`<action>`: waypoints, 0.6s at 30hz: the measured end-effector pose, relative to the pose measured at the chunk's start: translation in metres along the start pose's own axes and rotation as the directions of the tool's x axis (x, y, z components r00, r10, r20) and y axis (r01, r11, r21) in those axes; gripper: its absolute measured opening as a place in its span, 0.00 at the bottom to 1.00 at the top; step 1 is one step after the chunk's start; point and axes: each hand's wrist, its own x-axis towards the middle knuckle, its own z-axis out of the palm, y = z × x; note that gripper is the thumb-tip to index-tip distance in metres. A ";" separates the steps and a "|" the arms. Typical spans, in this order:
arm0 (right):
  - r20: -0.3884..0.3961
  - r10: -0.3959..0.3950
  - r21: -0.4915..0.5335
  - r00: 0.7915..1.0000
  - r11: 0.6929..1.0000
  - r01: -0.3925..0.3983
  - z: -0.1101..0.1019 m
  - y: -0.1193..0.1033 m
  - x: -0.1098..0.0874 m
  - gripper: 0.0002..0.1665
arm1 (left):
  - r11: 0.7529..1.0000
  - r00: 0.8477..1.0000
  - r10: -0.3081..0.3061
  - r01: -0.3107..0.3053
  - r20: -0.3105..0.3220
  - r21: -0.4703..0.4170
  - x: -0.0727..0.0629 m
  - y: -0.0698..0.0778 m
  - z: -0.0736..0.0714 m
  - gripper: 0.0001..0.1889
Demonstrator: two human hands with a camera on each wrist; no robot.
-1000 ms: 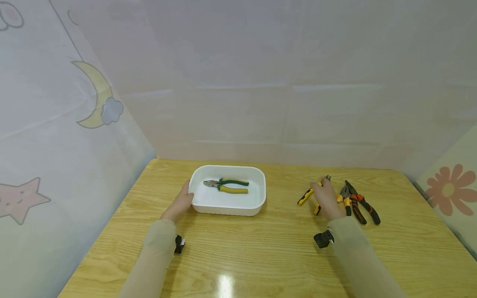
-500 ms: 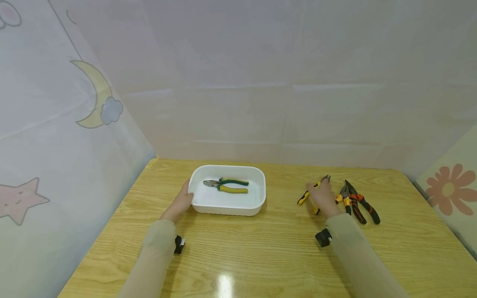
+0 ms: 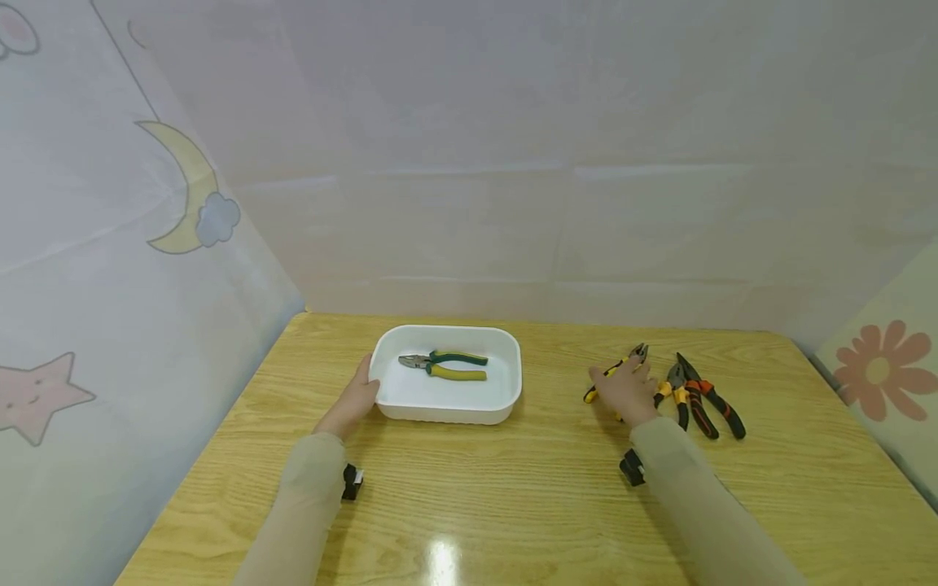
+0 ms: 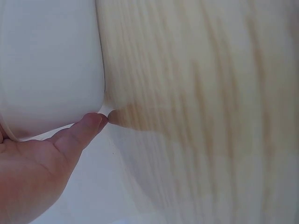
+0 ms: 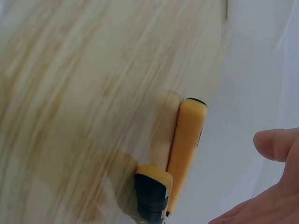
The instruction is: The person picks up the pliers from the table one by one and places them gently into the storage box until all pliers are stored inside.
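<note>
My left hand [image 3: 355, 399] holds the left end of a white plastic tray [image 3: 440, 413]; its thumb [image 4: 86, 126] lies against the tray's corner. Inside the tray rests a pair of combination pliers [image 3: 447, 366] with green and yellow handles. Over on the right, my right hand [image 3: 628, 391] hovers with fingers spread above pliers [image 3: 639, 352] that have yellow and black handles. The right wrist view shows their handles [image 5: 187, 135] on the table, apart from the thumb [image 5: 275, 143]. The hand hides the middle of these pliers in the head view.
Just right of my right hand lie pliers with orange-yellow and black handles [image 3: 681, 399]. Long-nose pliers with red and black handles [image 3: 714, 407] lie against them. The wooden table [image 3: 513, 505] meets a pale cloth backdrop [image 3: 469, 228] at its far edge.
My right hand has shifted slightly left over the yellow-and-black pliers, and its fingers have spread. The left hand and the tray stay in place.
</note>
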 end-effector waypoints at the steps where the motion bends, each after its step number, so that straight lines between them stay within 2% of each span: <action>1: 0.004 0.002 -0.004 1.000 1.000 -0.002 0.000 0.000 0.000 0.56 | 1.000 1.000 -0.001 0.001 0.000 -0.002 0.000 0.000 0.000 0.32; 12: 0.083 0.014 -0.030 0.996 0.999 -0.012 0.002 -0.001 0.001 0.57 | 1.000 1.000 -0.009 0.009 0.002 -0.007 -0.003 0.001 0.001 0.32; 18: 0.094 0.039 -0.010 0.995 0.999 -0.038 0.005 0.000 0.002 0.57 | 1.000 1.000 -0.005 0.005 0.008 0.012 -0.004 0.002 -0.001 0.31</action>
